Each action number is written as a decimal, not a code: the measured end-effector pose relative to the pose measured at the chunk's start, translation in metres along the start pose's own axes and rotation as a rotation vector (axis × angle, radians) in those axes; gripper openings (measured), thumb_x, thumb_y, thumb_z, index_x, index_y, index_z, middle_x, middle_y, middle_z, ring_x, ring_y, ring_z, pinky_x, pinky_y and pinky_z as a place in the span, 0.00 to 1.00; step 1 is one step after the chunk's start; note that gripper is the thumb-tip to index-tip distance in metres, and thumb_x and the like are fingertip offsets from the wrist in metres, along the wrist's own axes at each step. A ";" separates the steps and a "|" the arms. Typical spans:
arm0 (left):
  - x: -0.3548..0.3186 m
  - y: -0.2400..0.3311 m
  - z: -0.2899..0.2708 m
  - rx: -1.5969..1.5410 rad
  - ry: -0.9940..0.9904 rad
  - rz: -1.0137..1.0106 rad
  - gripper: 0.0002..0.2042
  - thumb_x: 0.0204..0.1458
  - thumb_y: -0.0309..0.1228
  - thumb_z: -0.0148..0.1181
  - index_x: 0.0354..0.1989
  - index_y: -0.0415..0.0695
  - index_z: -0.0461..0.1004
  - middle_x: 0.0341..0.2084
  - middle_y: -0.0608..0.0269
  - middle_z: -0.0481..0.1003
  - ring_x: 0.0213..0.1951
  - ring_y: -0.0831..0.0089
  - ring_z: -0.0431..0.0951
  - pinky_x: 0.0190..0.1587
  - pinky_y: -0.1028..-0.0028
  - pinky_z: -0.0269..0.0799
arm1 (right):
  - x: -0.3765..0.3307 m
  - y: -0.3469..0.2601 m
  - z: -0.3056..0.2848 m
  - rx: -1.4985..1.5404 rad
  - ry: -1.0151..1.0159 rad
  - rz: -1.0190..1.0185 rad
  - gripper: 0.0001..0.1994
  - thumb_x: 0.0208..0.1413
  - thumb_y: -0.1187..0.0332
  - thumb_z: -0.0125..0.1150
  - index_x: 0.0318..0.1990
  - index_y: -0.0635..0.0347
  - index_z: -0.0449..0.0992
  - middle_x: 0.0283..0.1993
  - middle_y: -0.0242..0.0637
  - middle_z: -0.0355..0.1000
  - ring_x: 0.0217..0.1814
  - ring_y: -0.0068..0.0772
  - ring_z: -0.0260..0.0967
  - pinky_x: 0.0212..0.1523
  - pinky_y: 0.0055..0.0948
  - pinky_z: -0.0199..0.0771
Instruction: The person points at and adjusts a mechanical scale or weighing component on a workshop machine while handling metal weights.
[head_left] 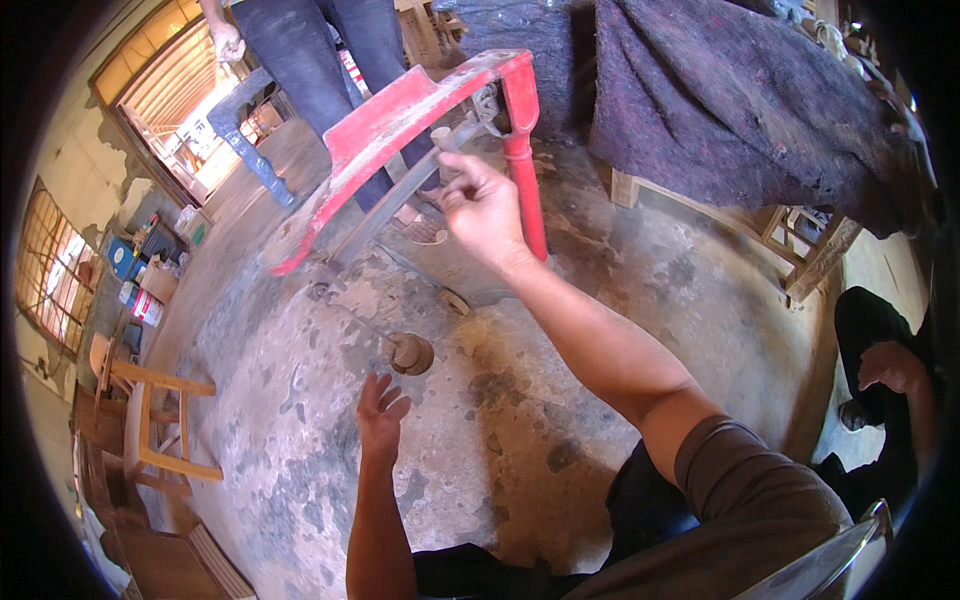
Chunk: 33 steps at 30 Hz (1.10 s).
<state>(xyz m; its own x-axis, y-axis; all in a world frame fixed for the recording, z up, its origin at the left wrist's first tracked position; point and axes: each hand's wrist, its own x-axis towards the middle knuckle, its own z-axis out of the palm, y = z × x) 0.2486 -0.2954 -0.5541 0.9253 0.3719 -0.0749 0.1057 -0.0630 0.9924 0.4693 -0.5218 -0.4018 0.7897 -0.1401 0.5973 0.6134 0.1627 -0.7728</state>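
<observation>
My left hand [382, 418] is raised over the floor, holding nothing, with its fingers apart. Just beyond its fingertips is a round turned wooden piece like a handle [408, 353], with a thin rod leading from it. My right arm stretches forward to a red-painted frame [395, 115] with a curved panel and a turned leg. The fingers of my right hand [482, 205] are loosely bent, the index finger close to a small wooden peg [442, 138]; whether they touch I cannot tell. A long grey-brown bar [395, 205] slants alongside the frame.
A person in dark trousers [290, 60] stands behind the frame. Another person [885, 380] is at the far right. A dark blanket [730, 110] drapes over a wooden frame. Wooden furniture [180, 425] stands at left, near a shelf of containers [140, 300]. The concrete floor is stained.
</observation>
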 end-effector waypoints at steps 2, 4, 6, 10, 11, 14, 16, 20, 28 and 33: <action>0.001 -0.001 0.002 -0.002 -0.009 0.010 0.40 0.50 0.16 0.58 0.72 0.33 0.46 0.65 0.43 0.61 0.59 0.54 0.70 0.54 0.63 0.74 | 0.007 0.010 -0.007 0.117 0.093 0.096 0.17 0.49 0.81 0.56 0.48 0.63 0.77 0.24 0.32 0.73 0.26 0.21 0.70 0.34 0.26 0.73; 0.000 -0.002 0.001 0.010 -0.008 0.006 0.40 0.50 0.16 0.59 0.72 0.33 0.46 0.65 0.43 0.62 0.59 0.54 0.70 0.54 0.63 0.74 | 0.010 0.008 -0.011 0.177 0.126 0.246 0.21 0.49 0.83 0.56 0.53 0.65 0.73 0.26 0.30 0.72 0.28 0.20 0.69 0.34 0.25 0.73; -0.001 -0.002 0.000 -0.003 -0.001 -0.002 0.40 0.50 0.16 0.59 0.72 0.33 0.46 0.65 0.44 0.62 0.59 0.54 0.70 0.54 0.63 0.74 | 0.012 0.007 -0.016 0.205 0.129 0.342 0.27 0.46 0.84 0.57 0.58 0.64 0.69 0.32 0.32 0.73 0.33 0.21 0.71 0.39 0.25 0.74; 0.000 -0.002 0.001 0.024 -0.008 -0.006 0.40 0.49 0.17 0.59 0.72 0.34 0.46 0.64 0.44 0.63 0.58 0.55 0.70 0.54 0.63 0.74 | 0.012 0.020 -0.015 0.139 -0.021 0.044 0.35 0.44 0.86 0.58 0.65 0.61 0.64 0.46 0.38 0.72 0.47 0.28 0.72 0.49 0.27 0.74; 0.001 -0.001 0.002 0.029 -0.015 0.000 0.40 0.49 0.17 0.60 0.72 0.33 0.46 0.64 0.44 0.63 0.58 0.55 0.70 0.54 0.63 0.74 | 0.013 0.021 -0.012 0.221 -0.064 0.022 0.37 0.45 0.88 0.57 0.67 0.61 0.61 0.52 0.39 0.70 0.52 0.31 0.70 0.52 0.28 0.74; 0.000 -0.004 0.000 0.024 -0.012 0.004 0.41 0.49 0.17 0.60 0.72 0.33 0.46 0.63 0.44 0.64 0.58 0.55 0.71 0.53 0.64 0.74 | 0.010 0.005 -0.015 0.222 -0.237 0.120 0.40 0.46 0.91 0.53 0.70 0.60 0.55 0.62 0.42 0.66 0.64 0.38 0.64 0.61 0.35 0.73; 0.000 -0.002 0.003 0.008 -0.016 0.004 0.41 0.49 0.18 0.61 0.72 0.33 0.46 0.64 0.43 0.64 0.58 0.55 0.71 0.53 0.64 0.74 | 0.014 0.004 -0.017 0.336 -0.281 0.149 0.40 0.47 0.91 0.53 0.71 0.60 0.55 0.62 0.41 0.66 0.65 0.37 0.64 0.61 0.34 0.72; -0.002 0.002 0.008 0.053 -0.012 -0.011 0.40 0.49 0.18 0.58 0.72 0.35 0.46 0.64 0.43 0.63 0.59 0.55 0.70 0.57 0.63 0.71 | 0.016 0.014 -0.022 0.173 0.026 0.128 0.39 0.45 0.88 0.54 0.70 0.61 0.57 0.55 0.39 0.70 0.57 0.32 0.68 0.53 0.28 0.73; -0.005 0.005 0.003 0.010 0.008 -0.016 0.41 0.48 0.17 0.61 0.71 0.32 0.47 0.64 0.42 0.62 0.58 0.55 0.71 0.53 0.64 0.75 | -0.004 0.029 -0.001 0.126 0.151 0.116 0.09 0.47 0.86 0.55 0.31 0.60 0.76 0.31 0.25 0.73 0.34 0.16 0.67 0.39 0.20 0.68; -0.004 0.002 0.003 0.065 0.004 0.010 0.41 0.48 0.18 0.62 0.71 0.33 0.47 0.64 0.43 0.63 0.59 0.56 0.71 0.53 0.65 0.75 | -0.010 0.022 0.000 0.142 0.070 0.053 0.10 0.48 0.86 0.55 0.26 0.59 0.76 0.26 0.24 0.72 0.31 0.15 0.65 0.35 0.19 0.66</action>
<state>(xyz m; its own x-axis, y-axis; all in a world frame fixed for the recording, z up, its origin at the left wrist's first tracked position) 0.2460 -0.2994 -0.5522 0.9251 0.3742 -0.0642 0.1198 -0.1273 0.9846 0.4749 -0.5166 -0.4242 0.8211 -0.1949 0.5364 0.5705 0.3072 -0.7617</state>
